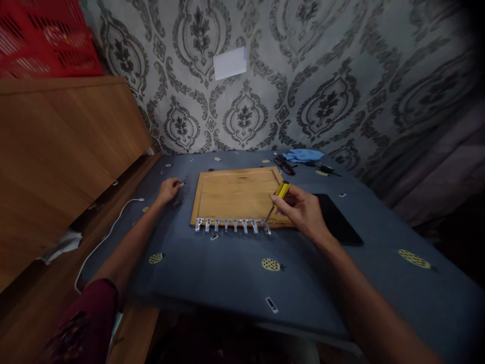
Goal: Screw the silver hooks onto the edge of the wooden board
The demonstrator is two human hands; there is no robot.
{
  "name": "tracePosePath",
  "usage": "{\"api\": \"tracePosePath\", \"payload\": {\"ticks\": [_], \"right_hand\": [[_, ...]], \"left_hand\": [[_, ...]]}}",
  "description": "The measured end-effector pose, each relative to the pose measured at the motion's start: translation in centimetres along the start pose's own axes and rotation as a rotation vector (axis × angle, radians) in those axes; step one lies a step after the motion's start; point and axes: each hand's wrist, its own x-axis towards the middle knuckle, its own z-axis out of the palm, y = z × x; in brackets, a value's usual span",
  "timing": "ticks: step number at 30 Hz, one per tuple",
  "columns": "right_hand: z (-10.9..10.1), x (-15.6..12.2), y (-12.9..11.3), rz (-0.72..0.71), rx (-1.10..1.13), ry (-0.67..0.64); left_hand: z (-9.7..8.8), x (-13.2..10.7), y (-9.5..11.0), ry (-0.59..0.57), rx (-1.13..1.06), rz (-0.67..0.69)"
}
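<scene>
A wooden board (235, 194) lies flat on the blue cloth-covered table (227, 268). Along its near edge sits a metal hook rail (232, 225) with several hooks. My right hand (301, 210) is closed round a yellow-handled screwdriver (278, 197), whose tip points down at the right end of the rail. My left hand (168, 189) rests on the cloth to the left of the board, fingers curled at something small that I cannot make out.
A dark flat tablet-like slab (337, 217) lies right of the board. Glasses (284, 164), a blue cloth (303, 154) and small items sit at the back. A white cable (109, 230) runs along the left edge beside a wooden panel (56, 151). Patterned wall behind.
</scene>
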Motion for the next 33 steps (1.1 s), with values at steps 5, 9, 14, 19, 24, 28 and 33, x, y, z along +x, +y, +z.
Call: {"api": "tracePosePath", "payload": {"ticks": [5,9,14,19,24,28,33], "right_hand": [[0.0,0.0,0.1,0.02,0.003,0.0],[0.0,0.0,-0.2,0.022,0.013,-0.006],[-0.1,-0.1,-0.3,0.015,-0.002,-0.02],[0.1,-0.1,0.2,0.029,-0.003,-0.011],[0.2,-0.1,0.5,0.004,0.007,-0.014],[0.2,-0.2,0.5,0.01,0.02,-0.033],[0.2,-0.2,0.3,0.001,0.028,-0.035]], "left_hand": [[0.4,1.2,0.8,-0.026,0.12,0.004],[0.2,1.7,1.4,-0.041,0.212,-0.003],[0.1,2.1,2.4,-0.062,0.312,-0.03],[0.1,2.3,3.1,-0.055,0.382,-0.027],[0.1,2.5,3.5,-0.053,0.421,-0.032],[0.1,2.3,3.8,-0.044,0.423,-0.019],[-0.6,1.4,4.1,-0.023,0.401,-0.014]]}}
